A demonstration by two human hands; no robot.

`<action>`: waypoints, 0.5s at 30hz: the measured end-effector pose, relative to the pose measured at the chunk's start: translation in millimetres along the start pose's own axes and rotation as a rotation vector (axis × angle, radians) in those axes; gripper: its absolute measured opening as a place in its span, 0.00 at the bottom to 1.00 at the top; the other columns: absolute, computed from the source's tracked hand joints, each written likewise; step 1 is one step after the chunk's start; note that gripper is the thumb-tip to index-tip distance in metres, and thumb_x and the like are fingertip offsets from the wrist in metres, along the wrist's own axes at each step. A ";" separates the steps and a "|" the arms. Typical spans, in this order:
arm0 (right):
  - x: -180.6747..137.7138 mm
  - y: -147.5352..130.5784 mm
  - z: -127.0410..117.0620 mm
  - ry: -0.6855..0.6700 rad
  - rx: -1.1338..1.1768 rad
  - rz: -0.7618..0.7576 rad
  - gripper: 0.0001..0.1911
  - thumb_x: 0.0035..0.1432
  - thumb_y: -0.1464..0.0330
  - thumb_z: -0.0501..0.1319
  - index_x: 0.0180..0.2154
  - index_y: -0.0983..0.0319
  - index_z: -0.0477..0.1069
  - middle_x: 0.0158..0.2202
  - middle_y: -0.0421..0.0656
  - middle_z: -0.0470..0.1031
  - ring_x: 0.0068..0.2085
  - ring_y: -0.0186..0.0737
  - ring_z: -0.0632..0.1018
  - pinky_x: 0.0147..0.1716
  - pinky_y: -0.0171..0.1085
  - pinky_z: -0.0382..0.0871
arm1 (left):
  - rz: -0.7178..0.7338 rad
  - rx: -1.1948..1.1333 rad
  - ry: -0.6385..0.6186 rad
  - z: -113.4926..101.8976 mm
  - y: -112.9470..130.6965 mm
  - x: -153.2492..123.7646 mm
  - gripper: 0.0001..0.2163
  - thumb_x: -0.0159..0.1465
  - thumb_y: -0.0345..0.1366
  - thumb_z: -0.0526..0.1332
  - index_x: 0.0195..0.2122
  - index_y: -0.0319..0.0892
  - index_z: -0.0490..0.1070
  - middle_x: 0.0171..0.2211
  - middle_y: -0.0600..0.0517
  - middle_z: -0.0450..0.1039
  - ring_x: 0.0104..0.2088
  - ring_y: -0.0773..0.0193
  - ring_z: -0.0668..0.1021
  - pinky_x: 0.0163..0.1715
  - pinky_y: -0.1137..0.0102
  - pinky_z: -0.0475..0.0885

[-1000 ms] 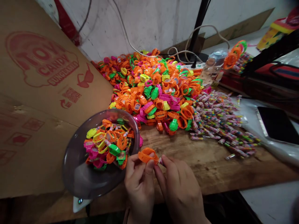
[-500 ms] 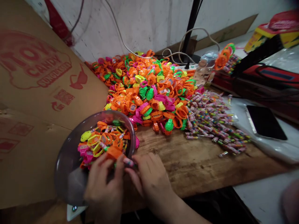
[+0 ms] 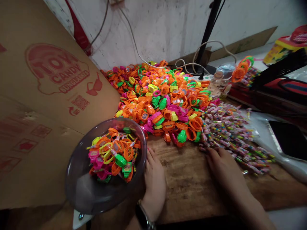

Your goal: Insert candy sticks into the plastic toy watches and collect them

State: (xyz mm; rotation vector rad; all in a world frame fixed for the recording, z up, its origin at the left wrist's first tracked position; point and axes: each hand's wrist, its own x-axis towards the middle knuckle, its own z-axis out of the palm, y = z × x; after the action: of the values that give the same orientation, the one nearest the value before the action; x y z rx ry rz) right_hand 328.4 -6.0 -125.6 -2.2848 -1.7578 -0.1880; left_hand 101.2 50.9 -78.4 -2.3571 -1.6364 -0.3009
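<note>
My left hand (image 3: 155, 183), with a dark wristwatch (image 3: 142, 215) at its wrist, is against the right side of a purple translucent bowl (image 3: 82, 191). Its fingers are bent in by the rim and partly hidden; what they grip cannot be made out. Toy watches (image 3: 121, 159) in orange, green, yellow and pink fill the bowl, some with candy rolls through them. My right hand (image 3: 224, 166) is at the near left edge of a heap of wrapped candy rolls (image 3: 225, 127), fingertips closed on a candy roll (image 3: 202, 146) at its edge.
A large heap of toy watches (image 3: 163, 99) lies against the wall on the wooden table (image 3: 182, 182). A cardboard box (image 3: 52, 127) stands left. A phone (image 3: 290, 139) lies right, with a clear bottle (image 3: 219, 80) and power strip (image 3: 201, 77) behind.
Both hands have let go of the orange toy watch and candy roll they held over the bowl. My left hand moved to the bowl's right side, my right hand across to the candy heap.
</note>
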 end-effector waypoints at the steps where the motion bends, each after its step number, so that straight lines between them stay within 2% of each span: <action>1: 1.9 0.1 0.8 0.028 0.007 -0.010 0.16 0.64 0.68 0.51 0.41 0.69 0.75 0.34 0.52 0.70 0.34 0.49 0.73 0.33 0.43 0.70 | -0.037 0.030 -0.021 7.3 2.3 3.2 0.25 0.59 0.15 0.44 0.56 0.25 0.66 0.57 0.27 0.66 0.55 0.45 0.74 0.50 0.54 0.73; 3: 4.7 -1.1 0.4 0.090 0.043 -0.026 0.18 0.65 0.64 0.50 0.35 0.67 0.75 0.33 0.52 0.69 0.33 0.48 0.72 0.32 0.44 0.70 | -0.050 -0.005 -0.033 15.8 -0.1 8.6 0.23 0.61 0.16 0.45 0.56 0.27 0.67 0.55 0.28 0.67 0.53 0.45 0.75 0.48 0.52 0.75; 5: 5.1 -5.3 -2.5 0.175 0.157 -0.026 0.20 0.66 0.61 0.49 0.33 0.65 0.74 0.35 0.53 0.70 0.34 0.49 0.73 0.33 0.45 0.71 | -0.022 -0.189 -0.007 20.0 -7.6 10.6 0.24 0.61 0.17 0.46 0.57 0.33 0.67 0.54 0.33 0.68 0.55 0.46 0.73 0.50 0.51 0.73; 7: 2.8 -15.0 -7.5 0.267 0.377 0.005 0.18 0.66 0.58 0.50 0.35 0.63 0.72 0.38 0.52 0.72 0.37 0.48 0.75 0.35 0.45 0.72 | 0.004 -0.397 0.026 24.1 -15.3 10.2 0.23 0.63 0.19 0.46 0.57 0.37 0.66 0.51 0.38 0.70 0.56 0.50 0.71 0.54 0.52 0.70; 9: -1.3 -30.7 -14.1 0.282 0.659 0.073 0.15 0.64 0.57 0.54 0.37 0.61 0.71 0.38 0.50 0.73 0.37 0.45 0.76 0.36 0.43 0.73 | 0.000 -0.520 0.044 29.7 -20.3 10.9 0.20 0.66 0.24 0.48 0.58 0.39 0.64 0.51 0.40 0.69 0.56 0.53 0.71 0.55 0.54 0.68; 12: -7.1 -59.6 -24.4 0.114 1.086 0.195 0.15 0.61 0.55 0.58 0.42 0.59 0.69 0.37 0.46 0.76 0.35 0.42 0.78 0.36 0.42 0.75 | -0.040 -0.578 0.048 37.5 -20.5 17.3 0.17 0.68 0.32 0.51 0.58 0.36 0.63 0.54 0.37 0.65 0.57 0.49 0.69 0.56 0.51 0.67; 15: -8.4 -82.6 -32.1 -0.068 1.360 0.269 0.20 0.60 0.52 0.58 0.46 0.59 0.68 0.37 0.46 0.77 0.33 0.40 0.79 0.35 0.40 0.76 | -0.064 -0.655 0.022 39.0 -15.0 25.6 0.14 0.68 0.35 0.53 0.50 0.35 0.69 0.51 0.36 0.68 0.55 0.46 0.70 0.54 0.47 0.67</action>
State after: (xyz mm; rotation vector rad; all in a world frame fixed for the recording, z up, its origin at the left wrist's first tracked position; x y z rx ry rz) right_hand 248.2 -2.9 -87.0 -1.4054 -0.9621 0.8629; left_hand 96.9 91.2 -106.0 -2.7214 -1.8039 -1.0059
